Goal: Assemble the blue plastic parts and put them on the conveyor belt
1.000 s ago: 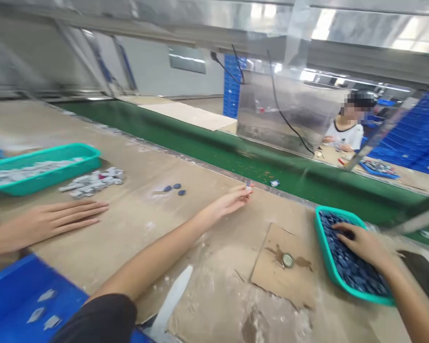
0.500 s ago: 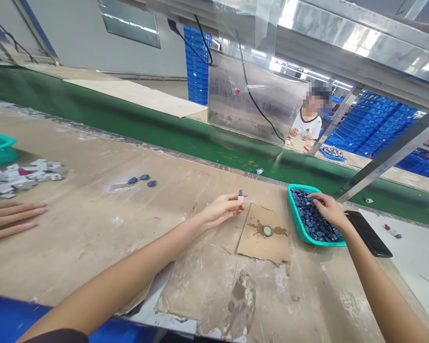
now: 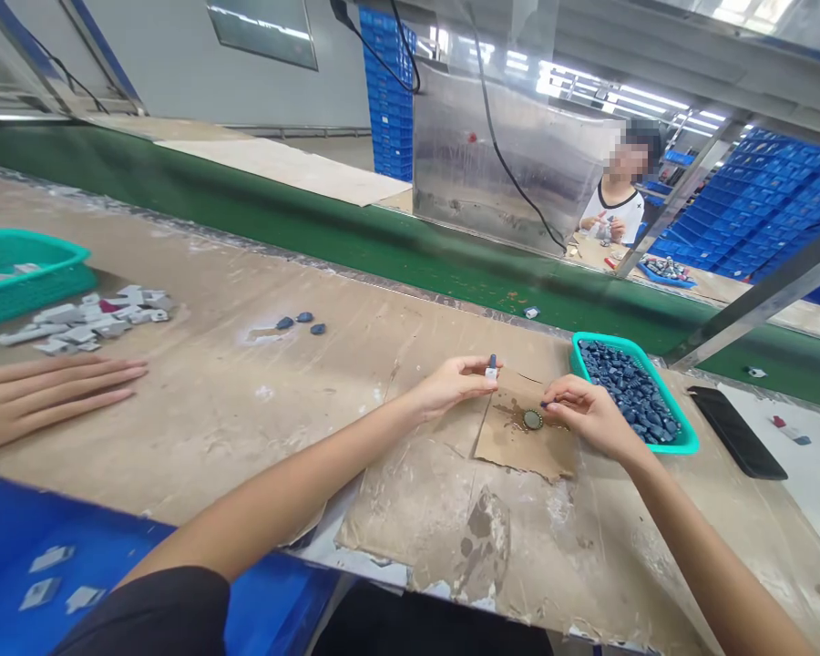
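My left hand (image 3: 459, 383) pinches a small white part with a dark blue upright tip (image 3: 492, 368), held above the cardboard's upper left corner. Between the thumb and fingers of my right hand (image 3: 588, 415) is a small dark blue piece (image 3: 548, 403), mostly covered by the fingertips. Just left of it, a round bottle cap (image 3: 533, 419) lies on the stained cardboard piece (image 3: 512, 448). Right behind my right hand stands a green basket (image 3: 691, 439) full of dark blue pieces (image 3: 625, 387).
Another person's hand (image 3: 47, 396) rests flat at the left, near white parts (image 3: 102, 317) and a green basket (image 3: 55, 284). Several dark blue pieces (image 3: 304, 318) lie mid-table. A black phone (image 3: 738, 433) lies at right. A person (image 3: 619, 210) sits across the green belt (image 3: 301, 244).
My right hand has come out of the green basket with a dark blue piece and moved left to the bottle cap. My left hand still holds the white part. The view has shifted left.
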A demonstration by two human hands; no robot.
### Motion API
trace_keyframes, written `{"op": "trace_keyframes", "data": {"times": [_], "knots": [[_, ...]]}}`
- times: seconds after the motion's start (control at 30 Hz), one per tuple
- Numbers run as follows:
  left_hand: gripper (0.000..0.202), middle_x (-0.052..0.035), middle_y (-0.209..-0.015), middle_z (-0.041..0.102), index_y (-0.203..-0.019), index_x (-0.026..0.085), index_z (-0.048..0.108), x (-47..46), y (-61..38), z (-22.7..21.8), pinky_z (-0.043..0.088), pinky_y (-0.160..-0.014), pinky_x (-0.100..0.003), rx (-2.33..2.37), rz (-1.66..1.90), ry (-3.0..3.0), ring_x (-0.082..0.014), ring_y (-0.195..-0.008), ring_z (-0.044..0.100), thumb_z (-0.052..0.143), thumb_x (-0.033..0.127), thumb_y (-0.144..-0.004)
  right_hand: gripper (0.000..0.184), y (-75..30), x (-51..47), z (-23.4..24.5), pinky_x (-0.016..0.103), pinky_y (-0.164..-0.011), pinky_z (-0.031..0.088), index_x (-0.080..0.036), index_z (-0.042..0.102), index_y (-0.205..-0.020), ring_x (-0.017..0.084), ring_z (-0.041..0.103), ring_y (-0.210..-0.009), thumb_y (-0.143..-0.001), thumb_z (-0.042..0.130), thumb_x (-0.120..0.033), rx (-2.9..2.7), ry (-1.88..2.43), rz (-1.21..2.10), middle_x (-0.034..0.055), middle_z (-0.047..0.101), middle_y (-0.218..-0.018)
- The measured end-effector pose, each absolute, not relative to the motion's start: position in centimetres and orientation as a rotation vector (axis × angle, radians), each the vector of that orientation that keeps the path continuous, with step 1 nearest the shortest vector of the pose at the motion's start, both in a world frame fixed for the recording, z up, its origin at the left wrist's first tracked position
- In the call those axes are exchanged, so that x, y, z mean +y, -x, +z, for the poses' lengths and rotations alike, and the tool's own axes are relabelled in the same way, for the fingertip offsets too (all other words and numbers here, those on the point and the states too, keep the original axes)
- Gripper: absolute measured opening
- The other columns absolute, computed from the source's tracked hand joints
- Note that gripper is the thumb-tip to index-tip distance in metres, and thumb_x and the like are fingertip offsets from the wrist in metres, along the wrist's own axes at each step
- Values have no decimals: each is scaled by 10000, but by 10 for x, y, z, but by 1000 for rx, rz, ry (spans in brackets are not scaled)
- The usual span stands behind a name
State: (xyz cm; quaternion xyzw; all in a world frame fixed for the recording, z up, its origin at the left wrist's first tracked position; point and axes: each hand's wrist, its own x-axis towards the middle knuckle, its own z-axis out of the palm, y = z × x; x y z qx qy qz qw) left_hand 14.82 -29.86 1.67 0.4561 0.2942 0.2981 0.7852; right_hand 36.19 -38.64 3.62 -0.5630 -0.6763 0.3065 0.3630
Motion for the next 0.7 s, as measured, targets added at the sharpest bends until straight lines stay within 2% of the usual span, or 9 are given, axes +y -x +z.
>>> {"op": "trace_keyframes", "data": {"times": [0.13, 0.27, 0.47, 0.63, 0.7], "knots": [[469, -32, -907, 595, -986, 139, 630, -300, -149, 15, 429, -846, -270, 652, 631, -1069, -94, -778, 568, 769, 222, -546, 112, -356, -387, 27, 348, -711, 449, -203, 567, -789, 199, 537, -787, -730, 494, -142, -2049, 1550, 481, 45, 583, -800], [472, -1, -774, 575, -968, 125, 632, -302, -152, 12, 457, -782, -274, 709, 661, -1213, -89, -688, 560, 774, 224, -528, 143, -352, -390, 20, 331, -675, 443, -198, 542, -768, 205, 519, -782, -723, 461, -89, -2152, 1585, 293, 53, 555, -773], [425, -23, -769, 598, -880, 96, 596, -304, -156, 6, 465, -745, -261, 771, 748, -1432, -111, -719, 570, 767, 137, -493, 90, -353, -393, 15, 302, -633, 438, -206, 537, -745, 193, 533, -735, -754, 483, -135, -2110, 1616, 282, 41, 555, -749], [314, -23, -817, 596, -833, 124, 607, -311, -154, 7, 479, -701, -231, 713, 848, -1719, -117, -752, 575, 738, 188, -555, 31, -355, -392, 15, 313, -624, 435, -216, 531, -719, 197, 550, -717, -738, 528, -193, -1959, 1625, 346, 33, 584, -737], [278, -19, -817, 591, -828, 134, 615, -314, -153, 10, 482, -686, -222, 709, 881, -1839, -117, -750, 577, 724, 214, -585, 69, -351, -389, 20, 326, -657, 443, -221, 507, -713, 202, 573, -740, -715, 576, -230, -1789, 1569, 474, 31, 614, -757]]}}
